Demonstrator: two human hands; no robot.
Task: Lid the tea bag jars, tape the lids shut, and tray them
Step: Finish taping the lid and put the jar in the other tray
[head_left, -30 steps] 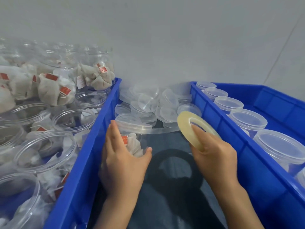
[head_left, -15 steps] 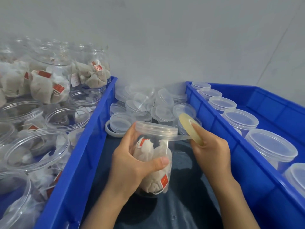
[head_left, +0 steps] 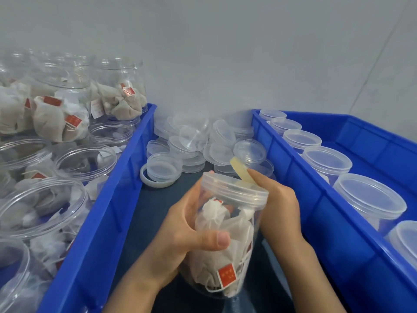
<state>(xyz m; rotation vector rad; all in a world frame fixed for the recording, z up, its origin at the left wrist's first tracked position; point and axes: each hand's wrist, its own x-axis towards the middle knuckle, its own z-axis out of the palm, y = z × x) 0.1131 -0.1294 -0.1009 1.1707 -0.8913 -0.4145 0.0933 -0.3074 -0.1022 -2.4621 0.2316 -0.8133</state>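
Note:
A clear plastic jar [head_left: 228, 249] full of tea bags with red tags stands tilted over the dark mat, its clear lid [head_left: 234, 190] on. My left hand [head_left: 180, 236] grips the jar's body, thumb across the front. Behind the jar's right side, my right hand [head_left: 277, 206] holds a pale yellowish roll of clear tape [head_left: 240, 170] close against the lid's rim. Part of the roll is hidden behind the lid.
A blue tray [head_left: 108, 199] on the left holds several open jars of tea bags [head_left: 83, 159]. A blue tray [head_left: 316, 199] on the right holds several lidded jars [head_left: 370, 199]. Loose clear lids [head_left: 194, 141] and a second tape roll [head_left: 155, 181] lie at the back.
My left hand has lifted and tilted the lidded jar toward me. My right hand has brought the tape roll round behind the lid's rim.

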